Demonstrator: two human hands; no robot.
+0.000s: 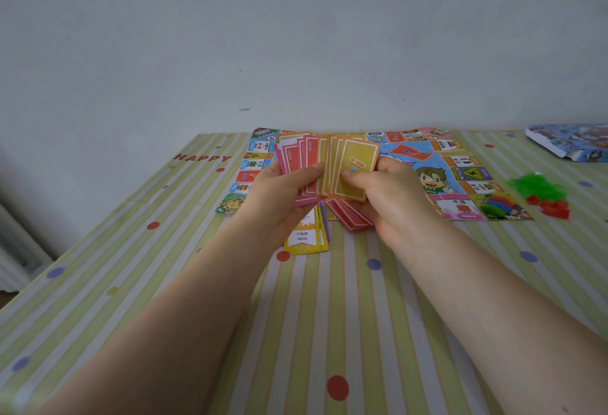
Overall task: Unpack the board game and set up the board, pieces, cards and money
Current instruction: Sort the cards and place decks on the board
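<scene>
Both bare hands hold a fan of pink, orange and yellow cards [324,166] above the striped, dotted tablecloth [345,332]: the left hand [279,194] grips the pink side, the right hand [388,197] pinches the yellow front card. Behind them the colourful paper game board [460,177] lies flat by the table's far edge. Below the hands lie a yellow-bordered card marked 1800 [304,238] and what look like red cards [350,217]. Green and red plastic pieces [543,194] sit beside the board's right edge; a blue printed box [569,141] rests at the far right corner.

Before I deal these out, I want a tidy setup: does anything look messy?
Red cards lie splayed over the board's near edge; green and red pieces sit in a loose heap beside it.
</scene>
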